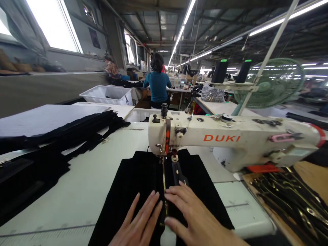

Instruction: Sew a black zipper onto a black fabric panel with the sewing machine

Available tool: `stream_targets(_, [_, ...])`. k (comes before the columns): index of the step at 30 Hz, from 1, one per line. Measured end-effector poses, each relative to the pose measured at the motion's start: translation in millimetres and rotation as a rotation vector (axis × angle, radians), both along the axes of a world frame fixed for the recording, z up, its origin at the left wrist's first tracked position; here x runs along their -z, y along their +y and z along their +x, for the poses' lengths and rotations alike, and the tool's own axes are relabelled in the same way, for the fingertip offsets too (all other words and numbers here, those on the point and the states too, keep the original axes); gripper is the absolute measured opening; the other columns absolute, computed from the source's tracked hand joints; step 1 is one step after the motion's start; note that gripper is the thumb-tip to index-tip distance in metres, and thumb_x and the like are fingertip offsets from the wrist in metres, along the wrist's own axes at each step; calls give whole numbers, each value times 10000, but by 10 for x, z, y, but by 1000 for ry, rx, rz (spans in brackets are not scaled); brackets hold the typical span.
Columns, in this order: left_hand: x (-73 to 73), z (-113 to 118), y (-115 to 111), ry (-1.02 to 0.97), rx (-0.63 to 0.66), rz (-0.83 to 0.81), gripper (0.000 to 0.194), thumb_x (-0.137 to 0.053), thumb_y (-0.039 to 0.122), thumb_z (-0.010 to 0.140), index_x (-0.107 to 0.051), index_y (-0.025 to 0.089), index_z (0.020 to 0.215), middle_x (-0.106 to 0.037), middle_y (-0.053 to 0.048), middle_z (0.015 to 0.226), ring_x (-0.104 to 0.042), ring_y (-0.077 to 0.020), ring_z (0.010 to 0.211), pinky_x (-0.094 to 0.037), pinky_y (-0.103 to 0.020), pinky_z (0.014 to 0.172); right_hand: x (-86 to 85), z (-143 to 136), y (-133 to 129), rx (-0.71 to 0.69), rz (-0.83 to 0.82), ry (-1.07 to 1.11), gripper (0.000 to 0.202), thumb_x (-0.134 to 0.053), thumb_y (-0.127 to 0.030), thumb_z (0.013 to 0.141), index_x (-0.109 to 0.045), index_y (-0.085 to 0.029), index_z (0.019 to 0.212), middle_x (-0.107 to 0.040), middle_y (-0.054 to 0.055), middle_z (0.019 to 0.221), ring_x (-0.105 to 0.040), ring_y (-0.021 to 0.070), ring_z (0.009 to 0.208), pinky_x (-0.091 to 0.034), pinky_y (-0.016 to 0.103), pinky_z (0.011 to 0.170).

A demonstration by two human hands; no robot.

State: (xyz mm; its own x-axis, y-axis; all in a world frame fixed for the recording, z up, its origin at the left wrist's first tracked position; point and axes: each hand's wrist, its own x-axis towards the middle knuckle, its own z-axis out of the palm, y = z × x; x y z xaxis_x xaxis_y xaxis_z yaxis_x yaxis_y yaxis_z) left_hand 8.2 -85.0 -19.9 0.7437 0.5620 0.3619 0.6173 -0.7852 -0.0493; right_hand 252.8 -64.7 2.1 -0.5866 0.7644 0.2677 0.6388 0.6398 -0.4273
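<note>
A black fabric panel [133, 184] lies on the sewing table under the needle area of a white sewing machine [189, 136]. Down its middle runs a gold-toothed zipper [164, 177] leading up to the presser foot [163, 159]. My left hand [139, 222] rests flat on the fabric left of the zipper, fingers spread. On the other side, my right hand [192, 215] lies with fingers stretched out, fingertips at the zipper's edge and thumb apart. Beneath that thumb shows a pale rounded piece [168, 236] whose kind I cannot make out. A dark attachment [177, 172] sits right of the presser foot.
Stacked black fabric pieces [48, 153] cover the table's left. Gold-toothed zippers [292, 201] fill a cardboard box at right. Pink-handled snips [284, 137] lie on the machine arm. Beyond are a white bin [106, 94], a green fan [271, 83] and a seated person [157, 85].
</note>
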Motion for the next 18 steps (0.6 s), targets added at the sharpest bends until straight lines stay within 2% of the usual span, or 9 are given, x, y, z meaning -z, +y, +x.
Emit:
stream_targets(2, [52,-31,-150,-60,-15,23,830,-396,-68,824,-172,169,1588,-477,-85,1501,-411,-240,1401,-304,-479,1144,49,21,-122,-69,-23,3,687,-740,-505,853,-522,-156,1404,-560,94,1424,-466,240,1361,-235,415,1226])
stream_targets(4, [45,-97,-194,-121,-33,-58,820,-398,-52,820,-219,197,1581,-477,-57,1505,-417,-245,1397,-351,-461,1130,77,32,-153,-84,-26,2,745,-758,-527,831,-494,-167,1428,-547,78,1437,-447,230,1369,-179,411,1241])
stream_targets(8, [-42,-307,-139,-179,-142,-272,608,-410,98,975,-322,291,1544,-470,-3,1512,-448,-235,1372,-477,-381,1029,11,19,-141,-100,-32,-19,515,-651,-414,950,-520,-199,1399,-582,36,1387,-477,187,1321,-162,391,1244])
stream_targets(11, [-39,-392,-107,-188,-130,-287,572,-399,136,999,-325,293,1543,-463,-10,1516,-438,-243,1372,-472,-390,1009,-67,8,-169,-129,-22,-37,423,-566,-323,1002,-507,-202,1403,-590,31,1365,-488,170,1301,-162,396,1243])
stream_targets(15, [-8,-343,-96,-231,-84,-196,561,-405,113,973,-386,265,1512,-511,-22,1482,-461,-242,1361,-473,-393,1003,-103,-12,-180,-109,21,-31,441,-606,-241,955,-515,-202,1385,-609,48,1307,-533,182,1250,-222,429,1226])
stream_targets(18, [-59,-282,-99,-283,-125,-133,545,-416,107,955,-424,241,1483,-587,-29,1411,-568,-208,1282,-509,-336,981,-64,-56,-199,-18,153,-14,533,-706,-328,891,-527,-188,1372,-618,86,1284,-581,241,1191,-412,441,1118])
